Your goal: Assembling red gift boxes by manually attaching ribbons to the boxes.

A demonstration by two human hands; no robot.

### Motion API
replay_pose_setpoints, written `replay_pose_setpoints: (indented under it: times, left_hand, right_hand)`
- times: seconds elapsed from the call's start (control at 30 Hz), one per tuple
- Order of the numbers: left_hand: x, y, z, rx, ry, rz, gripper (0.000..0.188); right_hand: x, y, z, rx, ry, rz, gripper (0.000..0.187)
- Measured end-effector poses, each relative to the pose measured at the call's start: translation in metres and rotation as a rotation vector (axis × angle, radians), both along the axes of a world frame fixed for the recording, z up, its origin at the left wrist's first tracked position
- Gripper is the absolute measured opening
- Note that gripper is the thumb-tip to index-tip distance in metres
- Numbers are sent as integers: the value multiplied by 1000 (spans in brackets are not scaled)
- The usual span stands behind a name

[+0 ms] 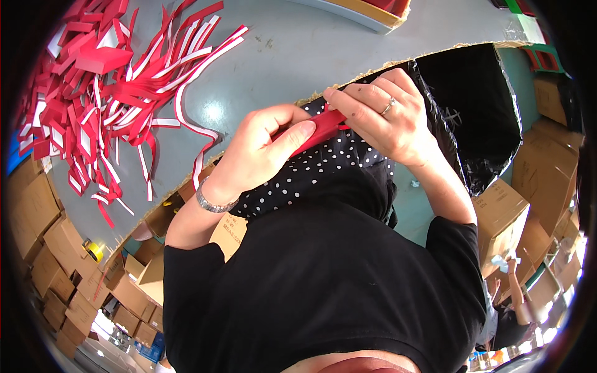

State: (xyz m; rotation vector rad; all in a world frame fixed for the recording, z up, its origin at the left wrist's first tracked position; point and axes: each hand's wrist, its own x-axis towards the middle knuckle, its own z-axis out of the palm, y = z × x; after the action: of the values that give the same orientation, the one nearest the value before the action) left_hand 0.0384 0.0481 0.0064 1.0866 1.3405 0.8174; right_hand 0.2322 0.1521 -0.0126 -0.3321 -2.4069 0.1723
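A narrow red piece with flat sides (318,132) is held slantwise in front of my body, just off the table's near edge. My left hand (256,144), with a metal band at its wrist, grips the lower end, thumb lying along the top. At the upper end the fingers of my right hand (387,118), which wears a ring, are closed on the same piece. A bit of red shows below the right fingers; its exact shape is hidden. Beneath both hands lies black cloth with white dots (292,180).
Red pieces (93,59) and red-and-white ribbons (180,68) are heaped on the grey table (292,56) at left. An open box (373,15) stands at the far edge. Black plastic (472,105) hangs at right. Cartons (507,214) stand on both sides; another person (513,311) is at lower right.
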Motion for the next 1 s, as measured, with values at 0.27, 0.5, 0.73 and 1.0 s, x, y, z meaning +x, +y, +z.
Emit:
replay_pose_setpoints:
  times: [0.27, 0.5, 0.73, 1.0]
  left_hand:
    - [-20, 3, 37, -37, 93, -136, 15]
    - [-34, 5, 55, -36, -48, -159, 17]
    - [-67, 8, 86, 141, 0, -269, 31]
    - [-78, 5, 81, 225, 40, -321, 30]
  right_hand:
    - [33, -1, 1, -203, -19, 14, 28]
    - [39, 0, -24, -1159, -93, 502, 59]
    - [16, -9, -58, -1212, 11, 377, 53]
    - [-8, -27, -67, -1139, 140, 221, 32]
